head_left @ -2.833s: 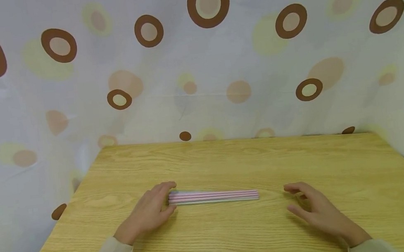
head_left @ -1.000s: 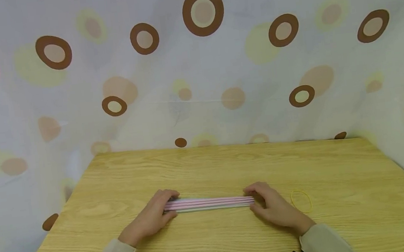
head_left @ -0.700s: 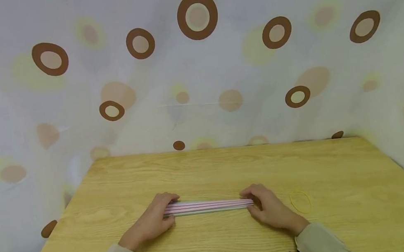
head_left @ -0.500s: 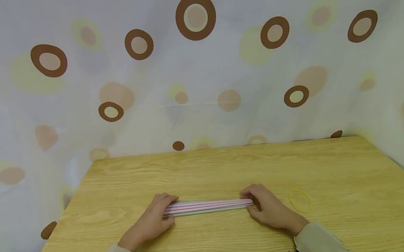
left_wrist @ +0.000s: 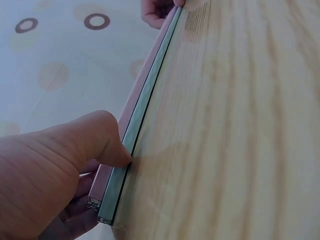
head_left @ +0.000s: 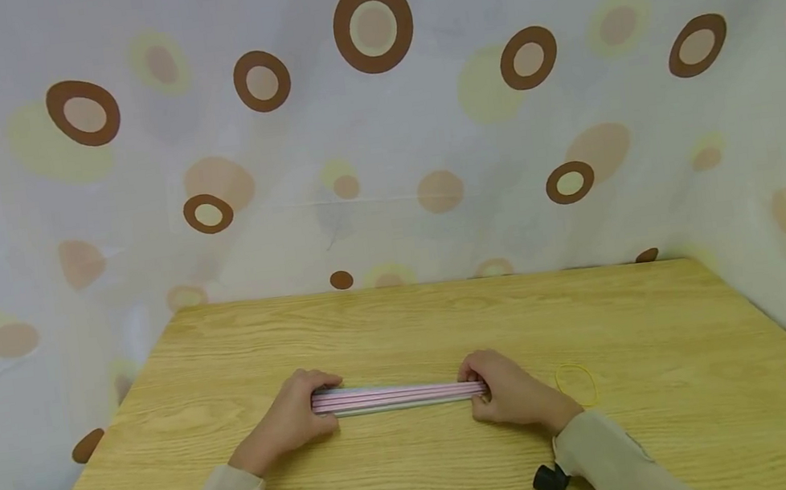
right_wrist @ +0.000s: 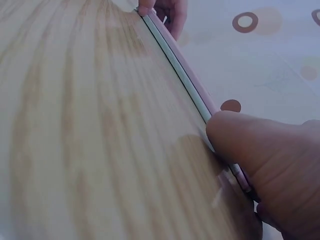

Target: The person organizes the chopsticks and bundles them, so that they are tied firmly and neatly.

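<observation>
A bundle of thin, straight pink and pale green sticks [head_left: 399, 395] lies crosswise on the wooden table, fanning slightly wider toward its left end. My left hand [head_left: 294, 414] grips the left end. In the left wrist view the thumb presses on a green stick [left_wrist: 140, 112], while fingers reach behind the pink one [left_wrist: 137, 95]; both show square-cut ends. Around the right end my right hand [head_left: 511, 390] curls its fingers and thumb, covering the tips. The right wrist view shows its thumb [right_wrist: 235, 135] over the near side of the bundle.
A yellow rubber band [head_left: 575, 384] lies on the table [head_left: 419, 476] just right of my right hand. Behind the table hangs a white cloth with brown and beige circles [head_left: 386, 141]. Black wrist devices [head_left: 551, 482] sit below both sleeves.
My right hand has come left from beside the bundle to its right end and tightened around it. The left hand grips more closely. The yellow band, hidden at first, now shows.
</observation>
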